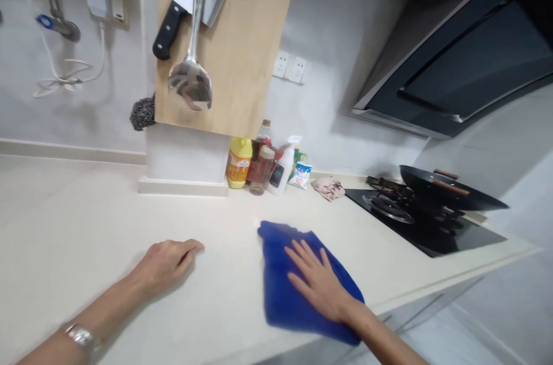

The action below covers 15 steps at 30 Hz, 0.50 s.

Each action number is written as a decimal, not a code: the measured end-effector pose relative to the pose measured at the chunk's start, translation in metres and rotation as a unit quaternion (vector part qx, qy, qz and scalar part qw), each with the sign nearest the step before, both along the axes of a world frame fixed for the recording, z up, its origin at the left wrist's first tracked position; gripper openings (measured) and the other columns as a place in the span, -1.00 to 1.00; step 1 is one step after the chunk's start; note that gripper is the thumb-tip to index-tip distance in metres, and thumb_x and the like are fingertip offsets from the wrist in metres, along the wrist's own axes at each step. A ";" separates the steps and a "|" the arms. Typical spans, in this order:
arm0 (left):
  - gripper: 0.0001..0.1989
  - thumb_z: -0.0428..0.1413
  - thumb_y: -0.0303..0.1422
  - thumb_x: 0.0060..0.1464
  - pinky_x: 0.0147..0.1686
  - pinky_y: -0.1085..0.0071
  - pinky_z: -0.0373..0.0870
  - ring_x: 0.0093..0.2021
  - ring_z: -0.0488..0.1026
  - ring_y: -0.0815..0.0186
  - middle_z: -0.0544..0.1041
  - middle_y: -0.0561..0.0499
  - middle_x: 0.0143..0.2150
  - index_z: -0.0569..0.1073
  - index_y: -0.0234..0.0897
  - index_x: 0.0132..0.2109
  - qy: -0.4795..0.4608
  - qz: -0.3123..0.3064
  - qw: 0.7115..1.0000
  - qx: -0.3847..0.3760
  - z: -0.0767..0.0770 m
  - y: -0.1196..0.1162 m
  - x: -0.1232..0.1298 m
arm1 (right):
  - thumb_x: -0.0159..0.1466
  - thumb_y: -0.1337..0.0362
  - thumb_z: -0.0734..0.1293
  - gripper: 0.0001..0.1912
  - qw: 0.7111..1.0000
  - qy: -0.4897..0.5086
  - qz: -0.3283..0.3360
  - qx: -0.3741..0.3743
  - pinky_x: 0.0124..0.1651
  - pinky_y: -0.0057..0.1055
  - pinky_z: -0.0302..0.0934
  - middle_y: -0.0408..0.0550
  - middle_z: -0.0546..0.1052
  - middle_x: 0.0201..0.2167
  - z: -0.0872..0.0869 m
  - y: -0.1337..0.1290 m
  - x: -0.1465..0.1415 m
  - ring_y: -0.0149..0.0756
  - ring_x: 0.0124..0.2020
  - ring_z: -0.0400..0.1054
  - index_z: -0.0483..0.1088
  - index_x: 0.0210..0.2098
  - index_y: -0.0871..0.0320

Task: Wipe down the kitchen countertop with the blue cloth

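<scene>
A blue cloth (280,290) lies spread over the white countertop (207,301), its near corner reaching the front edge. My right hand (317,281) presses flat on it, fingers stretched and apart. To the left, my left hand (169,264) rests on the bare counter with its fingers curled in and the thumb against them. Nothing shows in that hand, and it is well apart from the cloth. A metal watch band circles the left wrist.
Along the wall stand a yellow bottle (239,163), a white spray bottle (283,166), other bottles and a crumpled rag (328,187). A wok (449,187) sits on the black gas stove (436,238). A spatula (192,80) and knives hang before a cutting board (246,48).
</scene>
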<state>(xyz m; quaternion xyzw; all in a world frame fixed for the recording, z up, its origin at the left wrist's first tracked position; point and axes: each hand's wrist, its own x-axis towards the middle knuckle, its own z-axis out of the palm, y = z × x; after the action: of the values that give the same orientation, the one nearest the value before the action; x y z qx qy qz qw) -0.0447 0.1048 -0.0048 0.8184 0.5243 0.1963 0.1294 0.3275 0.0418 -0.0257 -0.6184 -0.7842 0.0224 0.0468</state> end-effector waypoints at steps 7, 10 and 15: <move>-0.59 -0.14 -0.20 0.13 -0.08 0.30 0.42 -0.11 0.54 0.17 0.59 0.10 -0.06 0.54 0.02 -0.03 0.000 -0.068 0.998 -0.003 -0.015 -0.003 0.005 | 0.38 -0.10 -0.07 -0.40 0.989 -0.040 -0.136 0.037 0.34 0.13 -0.33 -0.19 -0.09 0.39 -0.024 -0.001 0.133 -0.11 0.40 -0.37 -0.06 0.36 -0.12; -0.62 -0.10 -0.17 0.13 -0.02 0.27 0.43 -0.06 0.53 0.17 0.57 0.17 -0.03 0.53 0.12 -0.03 0.007 -0.072 0.997 -0.010 -0.021 -0.003 0.005 | 0.38 -0.07 -0.08 -0.39 0.975 -0.060 -0.207 0.047 0.33 0.15 -0.27 -0.17 -0.05 0.38 -0.035 0.007 0.187 -0.07 0.39 -0.32 -0.07 0.36 -0.10; -0.65 -0.06 -0.12 0.11 -0.08 0.23 0.51 -0.10 0.55 0.14 0.56 0.26 -0.05 0.51 0.27 -0.03 0.011 -0.090 0.996 -0.012 -0.035 -0.002 0.004 | 0.37 0.00 -0.08 -0.38 0.947 -0.107 -0.301 0.032 0.30 0.17 -0.22 -0.14 -0.07 0.39 -0.046 0.032 0.244 -0.03 0.39 -0.33 -0.10 0.38 -0.04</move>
<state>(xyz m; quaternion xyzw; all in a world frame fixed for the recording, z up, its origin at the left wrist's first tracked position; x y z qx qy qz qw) -0.0404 0.1032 -0.0402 0.8627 0.4524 0.1690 0.1502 0.5720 0.0742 -0.0720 -0.8227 -0.5620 -0.0845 -0.0129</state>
